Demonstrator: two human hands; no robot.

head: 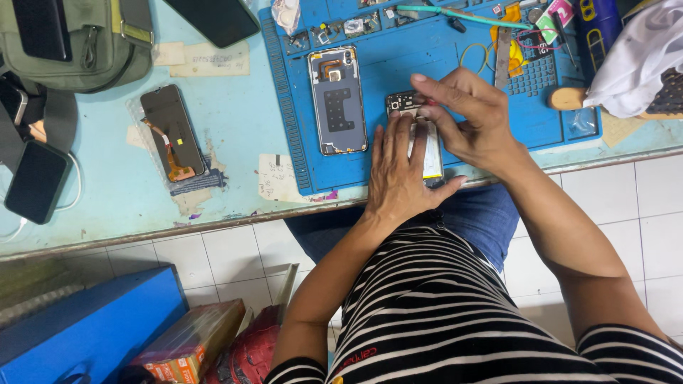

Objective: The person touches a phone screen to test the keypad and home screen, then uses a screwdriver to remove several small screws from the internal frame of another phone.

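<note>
An opened phone body [432, 153] lies on the blue work mat [398, 57], its circuit board at the top end and a pale battery along its length. My left hand [398, 174] lies flat on its lower part, fingers spread, pinning it down. My right hand [466, 117] hovers over the upper part, fingertips pinched at the board near a small red piece; whether it grips a tool is hidden. To the left rests a detached back cover [337, 99], inner side up.
A loose display panel with an orange ribbon cable [171, 133] lies on the light blue table [228, 114]. A green bag [71, 39] and dark phones [35, 181] sit at the left. Small tools and tweezers [462, 16] crowd the mat's far edge. A white cloth [633, 57] is at the right.
</note>
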